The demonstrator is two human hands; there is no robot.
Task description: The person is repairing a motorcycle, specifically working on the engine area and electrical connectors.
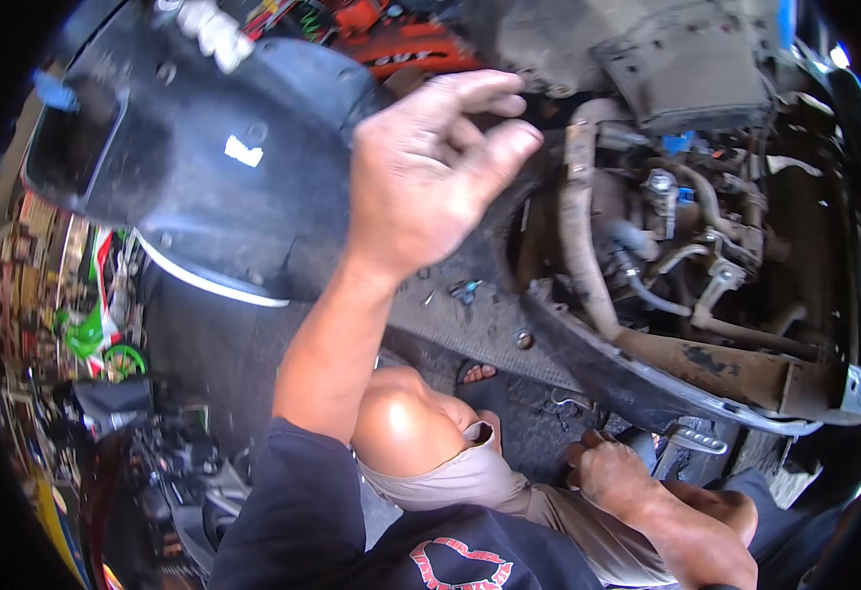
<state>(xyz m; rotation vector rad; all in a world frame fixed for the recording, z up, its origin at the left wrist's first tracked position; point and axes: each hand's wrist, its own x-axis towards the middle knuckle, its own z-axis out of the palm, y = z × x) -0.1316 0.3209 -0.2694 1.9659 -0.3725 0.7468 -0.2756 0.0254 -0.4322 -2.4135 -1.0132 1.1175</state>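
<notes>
My left hand (426,172) is raised over the scooter's footboard (485,324), beside the dark front panel (298,192). Its fingers are loosely bent, with the thumb apart from them and nothing visible between. Low by my knees, my right hand (612,477) is curled closed; whatever its fingers hold, if anything, is hidden. A scooter's uncovered engine bay (681,236) lies to the right of my left hand, with a frame tube, hoses and metal brackets showing. Several small screws (465,292) rest on the footboard.
A metal pedal (696,440) juts out beside my right hand. Red bodywork (401,49) and a grey-brown panel (691,74) stand at the far side. Toward the left are a green-and-white motorcycle part (91,334) and other dark motorcycle parts (180,462).
</notes>
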